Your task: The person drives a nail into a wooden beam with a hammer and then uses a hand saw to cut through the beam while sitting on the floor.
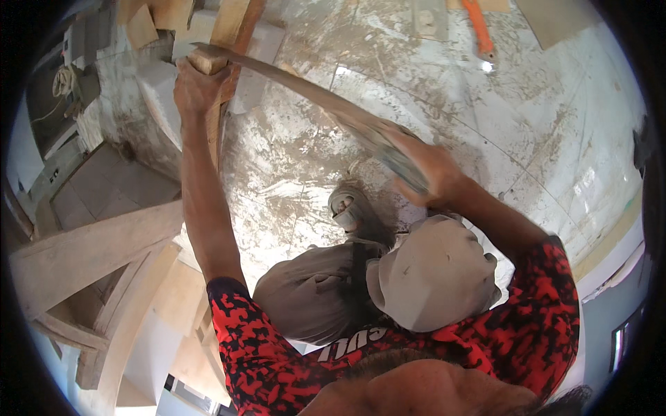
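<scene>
**Handsaw laid slantwise across a timber's end**

The saw (313, 94) spans the upper middle of the frame, its long axis running from the handle at centre right to the tip, which points to the upper left. The right hand (436, 170) is closed around the handle. At upper left, the left hand (197, 90) is clamped on the timber (209, 63), just below the blade's far end.

A long, blurred handsaw (316, 95) slants down rightward, its narrow tip across a pale wooden bar's (208, 63) squared end
</scene>
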A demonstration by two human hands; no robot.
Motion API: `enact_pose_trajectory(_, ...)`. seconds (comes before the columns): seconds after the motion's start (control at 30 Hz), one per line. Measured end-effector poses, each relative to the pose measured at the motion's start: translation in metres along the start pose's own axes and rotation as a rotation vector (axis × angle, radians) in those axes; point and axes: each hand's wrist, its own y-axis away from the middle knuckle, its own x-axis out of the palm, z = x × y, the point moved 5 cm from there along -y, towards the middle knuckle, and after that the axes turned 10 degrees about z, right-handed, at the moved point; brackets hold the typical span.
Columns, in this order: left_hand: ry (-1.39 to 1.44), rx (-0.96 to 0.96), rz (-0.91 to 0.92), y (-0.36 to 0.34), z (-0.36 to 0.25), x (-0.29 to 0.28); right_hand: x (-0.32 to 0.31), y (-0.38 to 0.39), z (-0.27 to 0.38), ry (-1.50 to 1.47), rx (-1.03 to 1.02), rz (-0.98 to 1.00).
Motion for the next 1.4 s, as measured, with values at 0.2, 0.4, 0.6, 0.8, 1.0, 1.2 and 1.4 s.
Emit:
enact_pose_trajectory(0.2,0.144,0.191,-0.05,-0.036,0.022,0.019,0.004,-0.211,0.031,0.064,-0.08,-0.187)
enact_pose_trajectory(0.4,0.01,0.09,-0.015,-0.015,0.01,0.01,-0.003,-0.106,0.017,-0.048,0.007,-0.039)
enact_pose_trajectory(0.6,-0.043,0.035,-0.046,-0.002,0.004,0.001,0.009,-0.07,0.0,-0.124,0.029,-0.054)
enact_pose_trajectory(0.8,0.219,0.181,0.086,-0.03,0.029,0.018,0.003,-0.205,0.034,0.014,-0.043,-0.114)
enact_pose_trajectory(1.0,0.002,0.005,-0.019,-0.004,0.009,0.002,0.001,0.006,-0.007,-0.024,-0.069,-0.093)
enact_pose_trajectory(1.2,0.018,0.27,-0.078,-0.035,0.026,0.022,-0.004,-0.255,0.043,0.034,-0.021,-0.098)
enact_pose_trajectory(1.4,-0.023,0.035,-0.014,-0.009,0.006,0.003,-0.005,-0.058,-0.001,-0.092,-0.18,-0.035)
